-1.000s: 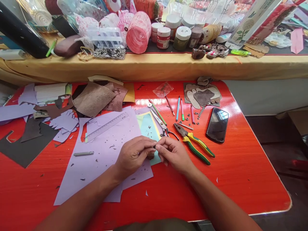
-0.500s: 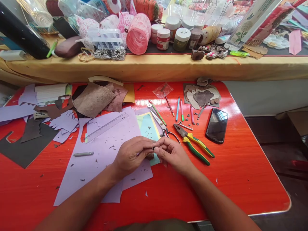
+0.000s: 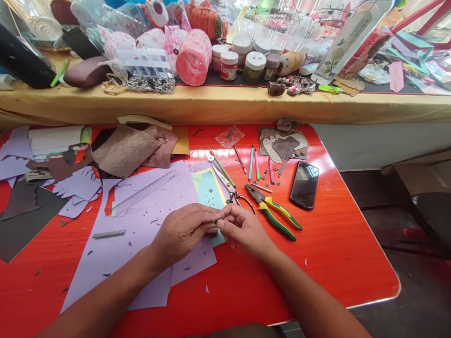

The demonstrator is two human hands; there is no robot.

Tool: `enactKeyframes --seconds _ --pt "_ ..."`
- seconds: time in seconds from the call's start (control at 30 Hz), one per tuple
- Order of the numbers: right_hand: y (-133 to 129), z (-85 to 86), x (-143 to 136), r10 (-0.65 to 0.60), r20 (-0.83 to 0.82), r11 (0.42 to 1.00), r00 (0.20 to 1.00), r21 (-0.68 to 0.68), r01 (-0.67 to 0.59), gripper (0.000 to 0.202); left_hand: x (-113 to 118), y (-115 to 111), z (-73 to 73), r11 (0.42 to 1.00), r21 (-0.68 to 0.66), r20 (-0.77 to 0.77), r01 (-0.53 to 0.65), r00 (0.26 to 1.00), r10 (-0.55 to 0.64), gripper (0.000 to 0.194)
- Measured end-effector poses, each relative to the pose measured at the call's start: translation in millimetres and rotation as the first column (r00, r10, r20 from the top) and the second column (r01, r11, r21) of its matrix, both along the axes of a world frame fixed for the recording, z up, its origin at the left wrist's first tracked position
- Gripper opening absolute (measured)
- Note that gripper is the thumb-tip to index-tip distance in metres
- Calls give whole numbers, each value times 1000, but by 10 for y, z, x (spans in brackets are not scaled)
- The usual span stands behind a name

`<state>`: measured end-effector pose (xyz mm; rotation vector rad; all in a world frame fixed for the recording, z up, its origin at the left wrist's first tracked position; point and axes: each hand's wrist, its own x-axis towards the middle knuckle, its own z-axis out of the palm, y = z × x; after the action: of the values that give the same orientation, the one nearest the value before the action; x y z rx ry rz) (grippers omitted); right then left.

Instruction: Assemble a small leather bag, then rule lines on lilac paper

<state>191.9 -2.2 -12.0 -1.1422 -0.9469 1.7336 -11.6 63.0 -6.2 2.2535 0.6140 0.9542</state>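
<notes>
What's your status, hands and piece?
Left hand, right hand together, pinching small dark piece, mostly hidden. Scissors just beyond right hand; pliers farther right.

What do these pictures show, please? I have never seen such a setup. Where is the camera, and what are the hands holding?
There is no machine: these are a person's bare hands. One camera, worn on the head, looks forward and down, so every picture is from there. The left hand and right hand meet and pinch a small dark piece, too small to name. A brown piece shows below; whether it is held, I cannot tell. On the red table lie paper with a ruler, scissors, pliers, pens and a phone; scraps lie at the back left. Behind, a shelf holds jars.
</notes>
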Motion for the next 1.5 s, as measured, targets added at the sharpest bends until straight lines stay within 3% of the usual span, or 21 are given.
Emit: enactKeyframes --seconds 0.23,0.33,0.4,0.47,0.53,0.73,0.93,1.07,1.23,1.5 --pt "15 79 20 -34 18 999 999 3 34 42 18 73 53 998 -58 32 -16 999 18 21" --pt "36 150 118 -79 133 996 988 46 74 35 107 213 59 993 -93 -12 -74 997 73 14" --pt "43 194 223 -116 296 989 948 121 84 27 226 337 51 991 -121 -57 -59 997 53 12" --pt "41 229 359 -146 532 976 834 215 33 19 386 466 25 988 -155 -98 -20 995 5 14" --pt "32 253 519 -164 735 966 658 256 -44 14 567 588 -21 987 -162 -168 -10 986 -17 17" --pt "64 268 982 -197 951 977 240 211 -36 11 1041 868 -203 991 -132 -366 26 928 -73 25" --pt "263 269 1139 -124 990 991 74 127 -42 9 1242 987 -278 995 -87 -427 42 901 -75 23" --pt "388 227 1137 -113 992 991 52 116 -62 13 1279 1024 -315 998 -36 -436 55 898 -65 21" --pt "440 143 1208 -130 985 988 110 139 -74 17 1195 1006 -321 998 34 -388 54 921 -37 18" --pt "299 159 1589 -221 971 975 91 216 59 24 603 929 -141 998 65 -306 -13 951 33 22"
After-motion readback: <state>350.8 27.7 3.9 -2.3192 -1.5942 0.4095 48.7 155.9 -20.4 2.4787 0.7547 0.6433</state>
